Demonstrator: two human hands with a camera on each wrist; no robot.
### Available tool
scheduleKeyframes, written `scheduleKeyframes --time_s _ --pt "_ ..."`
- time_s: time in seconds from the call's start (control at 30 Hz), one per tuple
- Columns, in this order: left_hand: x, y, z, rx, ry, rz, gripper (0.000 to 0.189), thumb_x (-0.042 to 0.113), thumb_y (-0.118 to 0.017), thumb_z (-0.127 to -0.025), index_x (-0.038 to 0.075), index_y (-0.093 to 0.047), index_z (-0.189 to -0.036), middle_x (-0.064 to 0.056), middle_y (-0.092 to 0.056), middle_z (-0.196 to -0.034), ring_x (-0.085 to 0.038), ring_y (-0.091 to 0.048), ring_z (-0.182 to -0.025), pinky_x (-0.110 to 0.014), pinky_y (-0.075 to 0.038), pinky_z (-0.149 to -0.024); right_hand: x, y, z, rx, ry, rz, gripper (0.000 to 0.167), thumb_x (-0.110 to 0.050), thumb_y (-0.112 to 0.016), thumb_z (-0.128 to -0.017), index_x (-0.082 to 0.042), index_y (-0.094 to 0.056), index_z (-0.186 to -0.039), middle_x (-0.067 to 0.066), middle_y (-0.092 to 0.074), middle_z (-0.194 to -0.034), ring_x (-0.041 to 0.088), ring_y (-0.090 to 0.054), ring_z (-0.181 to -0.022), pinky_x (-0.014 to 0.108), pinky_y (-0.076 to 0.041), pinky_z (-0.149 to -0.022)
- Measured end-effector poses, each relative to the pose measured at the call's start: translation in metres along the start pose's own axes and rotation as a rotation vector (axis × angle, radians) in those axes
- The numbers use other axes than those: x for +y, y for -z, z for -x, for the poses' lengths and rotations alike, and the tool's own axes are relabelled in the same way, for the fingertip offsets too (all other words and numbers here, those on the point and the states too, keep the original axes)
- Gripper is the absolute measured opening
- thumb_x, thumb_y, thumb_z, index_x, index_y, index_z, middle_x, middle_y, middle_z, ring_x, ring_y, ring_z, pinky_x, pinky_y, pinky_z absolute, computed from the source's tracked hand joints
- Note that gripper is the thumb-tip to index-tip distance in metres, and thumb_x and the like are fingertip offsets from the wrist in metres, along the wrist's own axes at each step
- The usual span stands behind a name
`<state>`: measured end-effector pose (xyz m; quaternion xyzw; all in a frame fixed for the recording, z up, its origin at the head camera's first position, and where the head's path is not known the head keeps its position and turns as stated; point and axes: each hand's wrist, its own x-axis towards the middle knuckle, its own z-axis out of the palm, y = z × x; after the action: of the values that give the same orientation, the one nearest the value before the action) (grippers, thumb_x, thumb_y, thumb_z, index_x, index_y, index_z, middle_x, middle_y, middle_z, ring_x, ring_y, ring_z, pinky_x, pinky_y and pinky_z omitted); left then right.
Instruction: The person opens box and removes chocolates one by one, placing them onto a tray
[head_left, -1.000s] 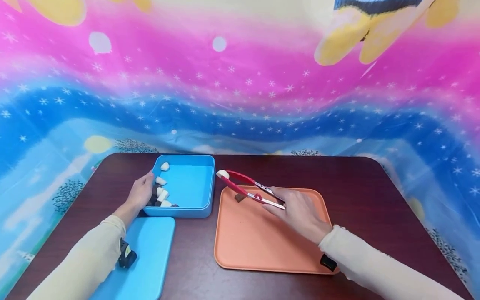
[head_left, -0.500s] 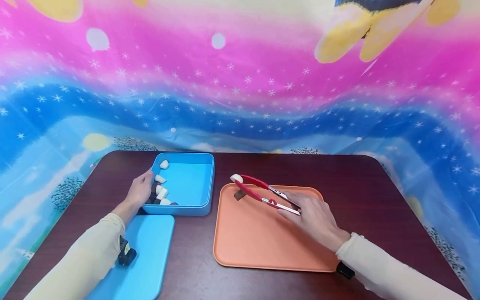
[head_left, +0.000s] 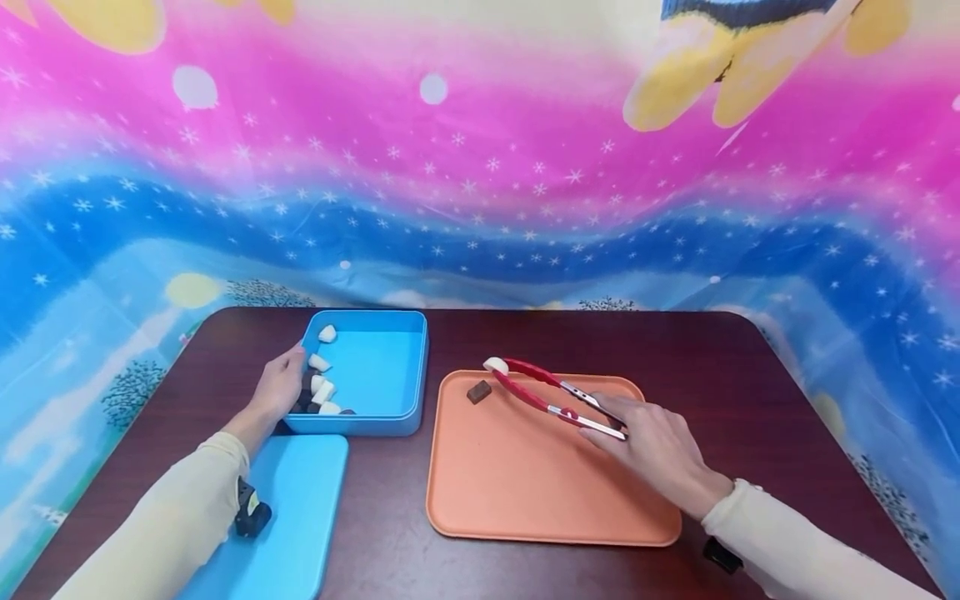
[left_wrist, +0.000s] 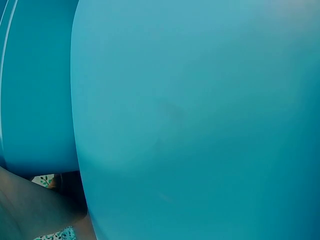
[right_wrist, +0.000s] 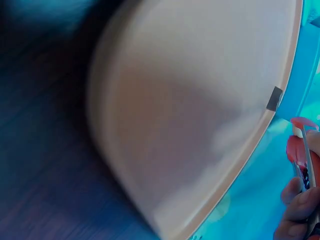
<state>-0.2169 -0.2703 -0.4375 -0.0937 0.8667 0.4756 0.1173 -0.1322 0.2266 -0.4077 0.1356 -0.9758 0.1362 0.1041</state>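
My right hand (head_left: 660,446) grips a pair of tongs (head_left: 558,404) with red tips and metal handles. Between the tips is a small white rounded piece (head_left: 495,365), above the far left rim of the orange tray (head_left: 555,483). On that tray lies a brown chocolate-like block (head_left: 478,392). My left hand (head_left: 277,383) holds the left wall of an open blue box (head_left: 352,425). Inside the box, white chunks (head_left: 322,390) and dark brown pieces lie along the left side. The right wrist view shows the tongs (right_wrist: 300,155) and curled fingers (right_wrist: 300,205) at its right edge.
A flat blue lid (head_left: 292,500) lies in front of the box, under my left forearm. Box, lid and tray rest on a dark reddish-brown table (head_left: 390,517). A colourful patterned cloth (head_left: 480,167) hangs behind the table.
My right hand has drawn the tongs and the white piece from beside the box rightwards over the tray's far left part, uncovering the brown block. The left hand stays on the box.
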Motion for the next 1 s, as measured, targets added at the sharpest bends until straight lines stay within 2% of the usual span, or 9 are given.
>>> scheduleKeyframes --time_s 0.13,0.27,0.4,0.5,0.6,0.67,0.8,1.0 --pt "-0.001 0.002 0.000 -0.002 -0.011 0.020 0.064 0.049 -0.010 -0.109 0.014 -0.001 -0.163 -0.017 -0.001 -0.171 -0.044 -0.004 -0.157 -0.067 -0.018 -0.123 0.007 0.004 0.005 0.024 0.015 0.023 0.047 -0.044 -0.083 -0.081 -0.022 -0.074 -0.122 -0.003 -0.074 -0.089 0.008 -0.051 -0.063 0.027 -0.039 -0.051" --pt "-0.001 0.003 0.000 0.005 -0.013 0.024 0.065 0.050 -0.011 -0.109 0.015 -0.002 -0.163 -0.016 -0.001 -0.171 -0.044 -0.003 -0.157 -0.067 -0.017 -0.124 0.015 0.005 0.009 0.047 0.063 0.071 0.041 -0.043 -0.082 -0.081 -0.020 -0.073 -0.115 -0.011 -0.057 -0.070 0.005 -0.046 -0.059 0.025 -0.037 -0.048" --pt "-0.003 0.005 0.000 0.017 -0.011 0.004 0.065 0.050 -0.010 -0.109 0.015 -0.002 -0.163 -0.017 -0.002 -0.171 -0.045 -0.004 -0.157 -0.067 -0.016 -0.124 0.022 0.004 0.011 0.084 0.140 0.146 0.042 -0.042 -0.082 -0.081 -0.016 -0.073 -0.113 -0.006 -0.065 -0.078 0.005 -0.049 -0.054 0.026 -0.038 -0.044" --pt "-0.003 0.006 -0.001 0.019 -0.016 -0.004 0.065 0.049 -0.010 -0.109 0.014 -0.002 -0.163 -0.018 -0.003 -0.171 -0.045 -0.004 -0.157 -0.067 -0.016 -0.124 0.027 0.003 0.013 0.116 0.205 0.213 0.046 -0.042 -0.083 -0.078 -0.015 -0.073 -0.114 -0.002 -0.070 -0.087 0.005 -0.044 -0.047 0.025 -0.037 -0.042" --pt "-0.001 0.005 -0.002 0.016 -0.018 -0.006 0.064 0.049 -0.010 -0.109 0.014 -0.001 -0.163 -0.018 -0.003 -0.171 -0.045 -0.004 -0.157 -0.067 -0.017 -0.124 0.030 0.002 0.013 0.145 0.261 0.270 0.047 -0.043 -0.084 -0.077 -0.015 -0.072 -0.114 -0.002 -0.066 -0.083 0.004 -0.033 -0.042 0.023 -0.033 -0.039" --pt "0.000 0.004 -0.002 0.020 -0.016 -0.009 0.064 0.049 -0.010 -0.109 0.015 -0.001 -0.163 -0.018 -0.003 -0.171 -0.045 -0.005 -0.157 -0.066 -0.018 -0.124 0.031 0.002 0.013 0.154 0.285 0.293 0.048 -0.041 -0.085 -0.076 -0.015 -0.071 -0.114 -0.002 -0.065 -0.082 0.005 -0.032 -0.041 0.025 -0.034 -0.038" --pt "0.001 0.002 0.000 0.022 -0.010 0.001 0.064 0.048 -0.010 -0.109 0.015 -0.004 -0.163 -0.017 -0.004 -0.171 -0.044 -0.007 -0.157 -0.066 -0.020 -0.123 0.030 0.001 0.014 0.146 0.304 0.308 0.049 -0.037 -0.085 -0.077 -0.013 -0.071 -0.117 0.001 -0.068 -0.084 0.006 -0.036 -0.041 0.028 -0.040 -0.038" --pt "0.000 0.001 -0.001 0.013 -0.001 -0.003 0.064 0.048 -0.010 -0.109 0.014 -0.003 -0.163 -0.018 -0.004 -0.171 -0.045 -0.007 -0.157 -0.067 -0.021 -0.122 0.028 -0.001 0.016 0.120 0.305 0.329 0.051 -0.037 -0.086 -0.076 -0.012 -0.071 -0.118 0.001 -0.068 -0.083 0.004 -0.033 -0.041 0.025 -0.039 -0.038"
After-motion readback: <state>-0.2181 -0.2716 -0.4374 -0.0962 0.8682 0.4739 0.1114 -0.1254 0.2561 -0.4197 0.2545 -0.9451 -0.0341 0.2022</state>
